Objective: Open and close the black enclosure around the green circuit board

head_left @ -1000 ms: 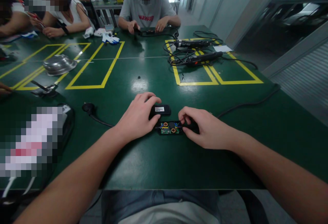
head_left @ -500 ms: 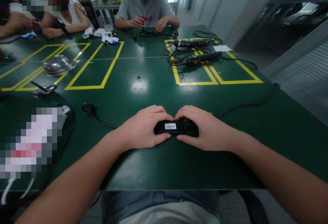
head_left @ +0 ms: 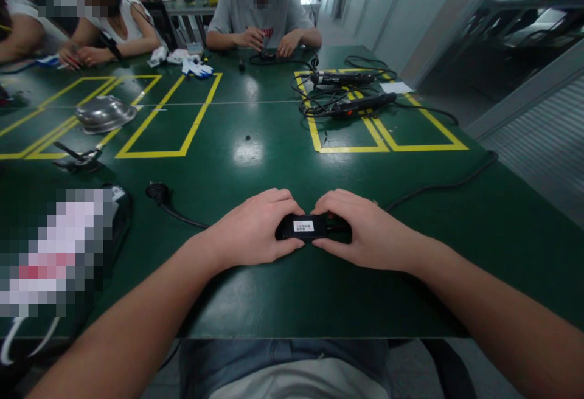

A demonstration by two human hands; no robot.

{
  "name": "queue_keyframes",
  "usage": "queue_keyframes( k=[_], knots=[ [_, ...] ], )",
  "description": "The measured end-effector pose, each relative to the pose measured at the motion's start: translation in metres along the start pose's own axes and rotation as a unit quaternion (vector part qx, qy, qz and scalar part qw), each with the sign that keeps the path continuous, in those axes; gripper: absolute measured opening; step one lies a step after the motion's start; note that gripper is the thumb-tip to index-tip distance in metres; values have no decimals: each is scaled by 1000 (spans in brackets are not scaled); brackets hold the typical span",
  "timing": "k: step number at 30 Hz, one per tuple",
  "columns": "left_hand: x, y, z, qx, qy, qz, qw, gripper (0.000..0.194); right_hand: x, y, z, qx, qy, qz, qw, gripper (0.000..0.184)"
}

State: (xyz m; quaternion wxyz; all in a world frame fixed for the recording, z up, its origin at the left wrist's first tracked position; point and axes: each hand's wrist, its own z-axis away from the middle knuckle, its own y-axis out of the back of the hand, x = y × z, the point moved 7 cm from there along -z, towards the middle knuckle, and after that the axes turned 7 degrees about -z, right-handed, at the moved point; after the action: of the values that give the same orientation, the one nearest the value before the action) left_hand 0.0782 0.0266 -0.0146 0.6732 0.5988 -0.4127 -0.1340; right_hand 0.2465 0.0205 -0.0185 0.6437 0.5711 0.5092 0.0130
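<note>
A small black power adapter (head_left: pixel 321 228) with a white printed label lies at the near middle of the green table. My left hand (head_left: pixel 253 228) grips its left end, thumb on the near side and fingers on the far side. Around the right end curls my right hand (head_left: pixel 371 232), its fingertips and thumb against the adapter. Both ends of the adapter are partly covered by my hands. Left of my left hand, a black plug (head_left: pixel 157 193) rests on the table at the end of a cord. Beyond my right hand a black cord (head_left: pixel 438 187) runs toward the table's right edge.
Two black corded tools (head_left: pixel 365 104) lie in a tangle of cable at the far right. A metal bowl (head_left: pixel 104 113) and a dark bracket-like part (head_left: pixel 79 159) sit at left. White-blue gloves (head_left: pixel 197 68) lie near a co-worker (head_left: pixel 260 16) opposite. Yellow tape (head_left: pixel 150 156) marks rectangles.
My hands and the adapter stay almost in place, the label now a little clearer. Across the table, the co-worker's hand has shifted slightly. At far left, another person's hands have come lower.
</note>
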Motion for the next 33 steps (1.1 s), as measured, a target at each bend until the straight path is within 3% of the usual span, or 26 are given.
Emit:
queue_keyframes(
  k=[33],
  knots=[
    [-6, -1, -1, 10, 1, -9, 1000, 29, 7, 0, -1, 14, 5, -2, 1000, 25]
  ],
)
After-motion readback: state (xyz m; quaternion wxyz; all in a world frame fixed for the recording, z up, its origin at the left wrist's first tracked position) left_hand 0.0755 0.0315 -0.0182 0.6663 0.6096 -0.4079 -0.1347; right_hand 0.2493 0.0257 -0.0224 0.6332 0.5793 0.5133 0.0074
